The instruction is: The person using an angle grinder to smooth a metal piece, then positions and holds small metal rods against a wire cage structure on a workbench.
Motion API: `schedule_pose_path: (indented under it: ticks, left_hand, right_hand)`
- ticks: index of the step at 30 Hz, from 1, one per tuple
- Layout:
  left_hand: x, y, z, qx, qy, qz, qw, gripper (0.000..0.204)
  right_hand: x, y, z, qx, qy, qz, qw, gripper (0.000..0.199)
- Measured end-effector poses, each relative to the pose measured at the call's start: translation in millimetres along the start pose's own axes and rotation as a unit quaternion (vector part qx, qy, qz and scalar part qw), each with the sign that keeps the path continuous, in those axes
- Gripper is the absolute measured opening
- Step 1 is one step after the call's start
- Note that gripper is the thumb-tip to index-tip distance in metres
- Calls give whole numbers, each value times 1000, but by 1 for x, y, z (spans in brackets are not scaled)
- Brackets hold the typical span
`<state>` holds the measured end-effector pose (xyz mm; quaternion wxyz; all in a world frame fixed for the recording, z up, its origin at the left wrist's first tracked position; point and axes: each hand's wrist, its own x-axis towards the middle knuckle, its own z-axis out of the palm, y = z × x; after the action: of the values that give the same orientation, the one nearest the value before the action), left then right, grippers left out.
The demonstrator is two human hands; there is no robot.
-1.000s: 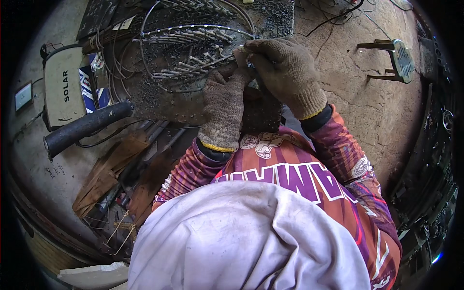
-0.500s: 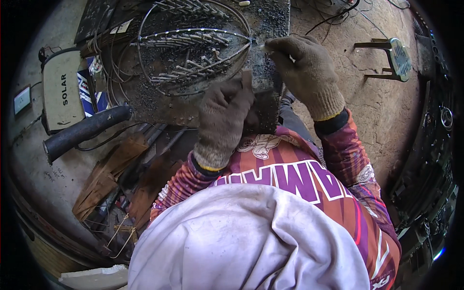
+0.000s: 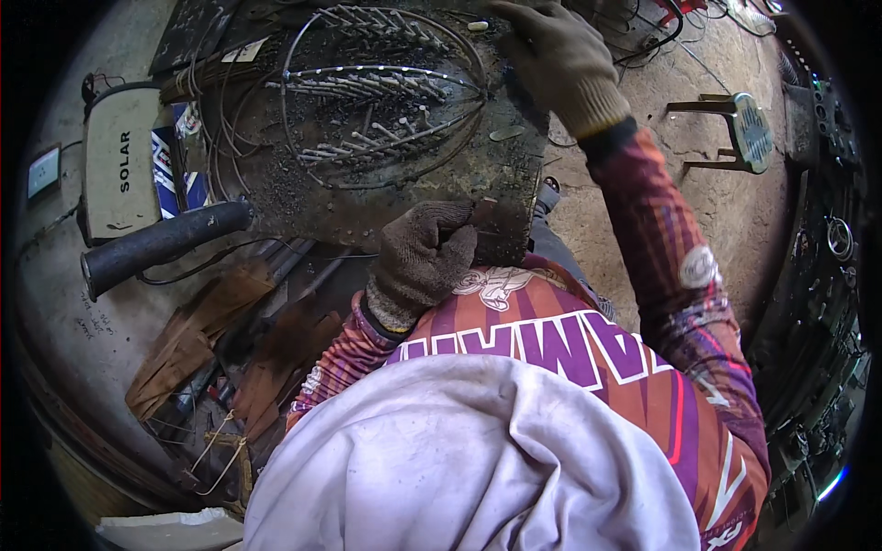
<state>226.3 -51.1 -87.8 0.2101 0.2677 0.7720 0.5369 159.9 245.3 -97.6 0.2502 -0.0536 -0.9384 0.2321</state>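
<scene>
On the table (image 3: 505, 179) lies a round metal frame (image 3: 395, 71), the right hand (image 3: 562, 66) is over the right edge, its grip I cannot tell, and the left hand (image 3: 423, 253) pinches a small brown piece (image 3: 483, 210), which could drop if this pinch loosens.

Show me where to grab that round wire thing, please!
Probably the right end of the wire frame, coming from the right side: its thin curved bars meet there, and the stubby rods stop short, leaving room to hold on.
</scene>
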Motion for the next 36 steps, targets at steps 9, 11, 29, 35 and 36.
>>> schedule_pose_path:
  ticks: [9,11,29,35,36]
  left_hand:
    - [0,-13,1,-11,31,60,998,21]
    - [-2,-14,2,-30,29,47,998,20]
    - [3,-15,1,30,39,158,986,26]
    - [3,-10,1,17,50,138,989,21]
    - [3,-12,2,9,50,133,990,21]
  right_hand:
    - [46,-16,12,-166,-239,40,956,30]
    - [35,-5,19,7,-158,102,982,32]
    - [-80,-62,-2,329,-76,253,907,19]
    - [-84,-50,9,250,-34,128,959,21]
    - [-84,-51,10,250,-32,129,959,21]
